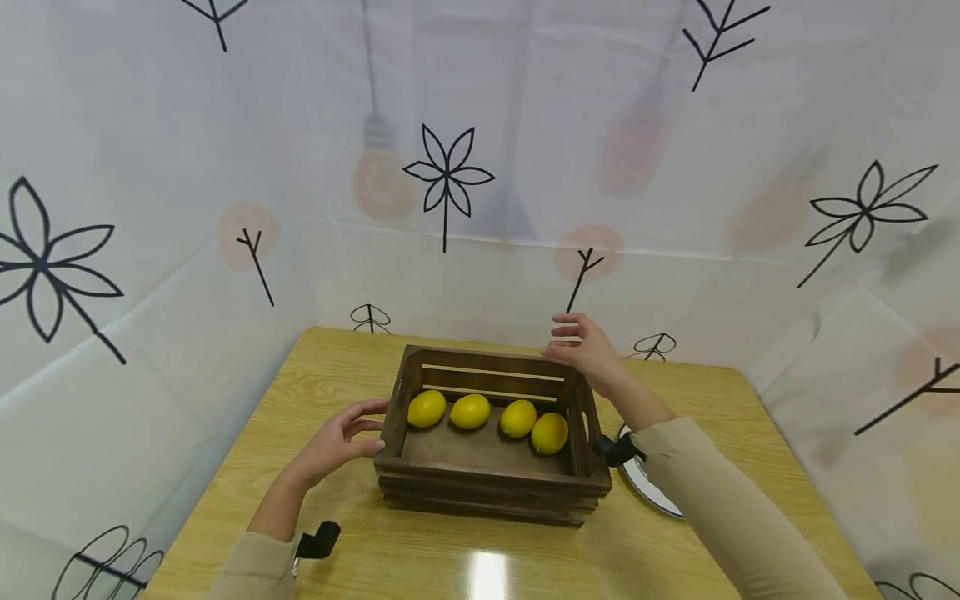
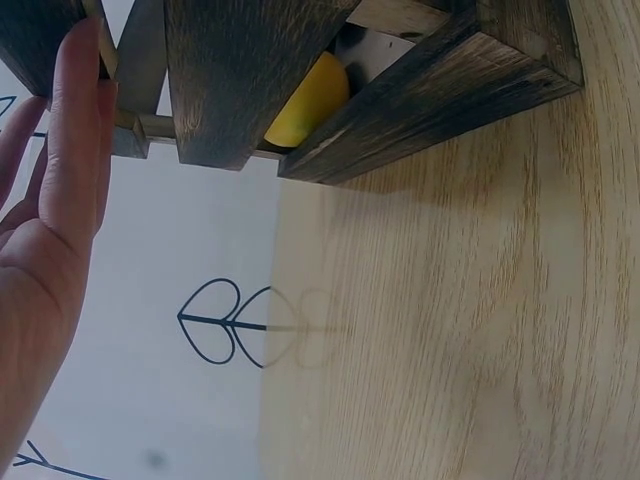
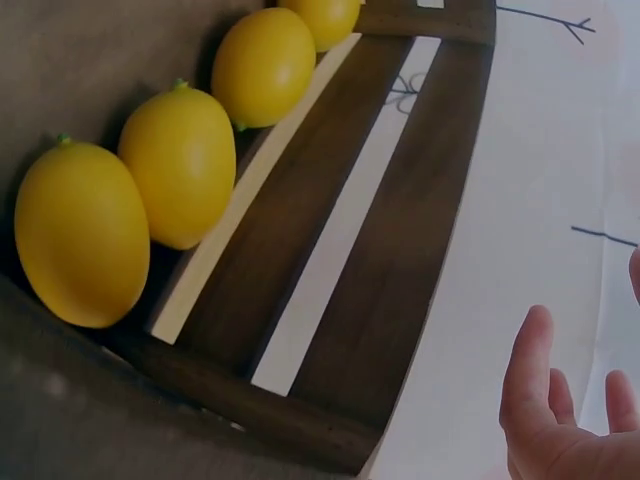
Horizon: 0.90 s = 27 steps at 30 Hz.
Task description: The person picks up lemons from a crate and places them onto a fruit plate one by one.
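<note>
A dark brown slatted wooden crate (image 1: 480, 481) sits on the table with several yellow lemons (image 1: 470, 412) in a row along its back side. My left hand (image 1: 339, 437) is at the crate's left end, its fingers extended and the fingertips right at the rim. In the left wrist view those fingers (image 2: 75, 140) lie nearly straight against the dark wood. Over the crate's back right corner, my right hand (image 1: 591, 357) is raised with loosely bent fingers and nothing in them. The right wrist view shows that hand (image 3: 560, 430) beyond the crate's slats, apart from the lemons.
To the right of the crate lies a white plate (image 1: 654, 490) with a dark rim, partly covered by my right sleeve. The light wood table (image 1: 337, 550) ends at a patterned white cloth (image 1: 487, 283) that rises behind and on both sides.
</note>
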### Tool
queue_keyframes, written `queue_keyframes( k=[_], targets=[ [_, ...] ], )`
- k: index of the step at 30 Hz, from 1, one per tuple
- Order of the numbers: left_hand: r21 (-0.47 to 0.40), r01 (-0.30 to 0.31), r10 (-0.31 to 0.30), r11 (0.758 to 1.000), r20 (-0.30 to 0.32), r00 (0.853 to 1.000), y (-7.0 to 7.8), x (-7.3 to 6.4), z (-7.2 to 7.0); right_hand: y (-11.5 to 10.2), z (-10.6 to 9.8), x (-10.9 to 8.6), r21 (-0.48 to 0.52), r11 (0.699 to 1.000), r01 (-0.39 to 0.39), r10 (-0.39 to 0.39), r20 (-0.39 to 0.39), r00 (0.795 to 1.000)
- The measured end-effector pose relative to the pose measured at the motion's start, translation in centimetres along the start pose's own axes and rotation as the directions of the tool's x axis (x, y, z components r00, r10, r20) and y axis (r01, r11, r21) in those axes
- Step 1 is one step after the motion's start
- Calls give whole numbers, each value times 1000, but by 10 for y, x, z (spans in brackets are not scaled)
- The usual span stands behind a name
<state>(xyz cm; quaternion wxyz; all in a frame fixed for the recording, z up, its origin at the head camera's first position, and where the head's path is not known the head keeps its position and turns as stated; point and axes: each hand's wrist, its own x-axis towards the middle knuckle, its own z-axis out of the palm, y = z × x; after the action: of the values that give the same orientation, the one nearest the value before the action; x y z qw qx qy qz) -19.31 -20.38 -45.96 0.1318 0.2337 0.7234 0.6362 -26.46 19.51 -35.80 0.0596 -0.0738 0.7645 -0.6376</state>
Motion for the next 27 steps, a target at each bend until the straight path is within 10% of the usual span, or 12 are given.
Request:
queue_keyframes(
  k=[27],
  targets=[
    [5,0,0,1000,6,1000,1,1,1,22,44,13,10,999,-41,40,137,990]
  ],
)
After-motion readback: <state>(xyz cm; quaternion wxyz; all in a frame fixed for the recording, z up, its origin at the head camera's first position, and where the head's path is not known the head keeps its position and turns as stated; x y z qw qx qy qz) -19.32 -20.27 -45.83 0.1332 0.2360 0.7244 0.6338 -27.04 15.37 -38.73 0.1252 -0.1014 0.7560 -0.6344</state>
